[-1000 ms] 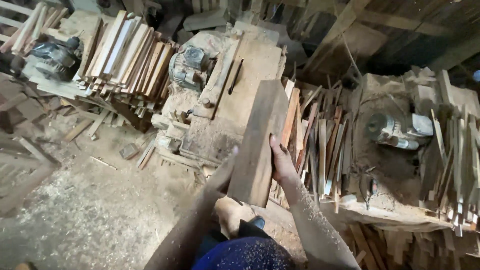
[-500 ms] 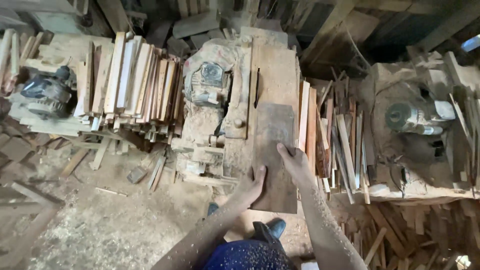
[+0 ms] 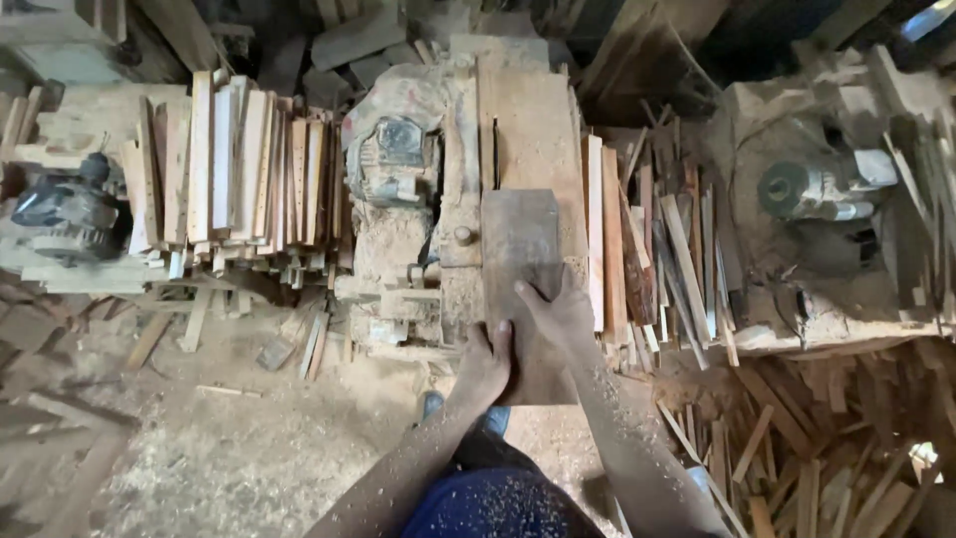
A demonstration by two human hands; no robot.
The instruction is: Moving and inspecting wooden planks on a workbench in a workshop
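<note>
Both hands press on a dark board lying flat on the sawdust-caked saw table — the left hand clasps its near left edge, fingers curled over the side, while the right hand lies spread, palm down, on top, slightly farther forward. From the head view the board's long axis runs straight away from the person, its near end overhanging the table toward the body, so it lies ahead of and under the hands — a motor sits just left, and loose slats are piled right.
</note>
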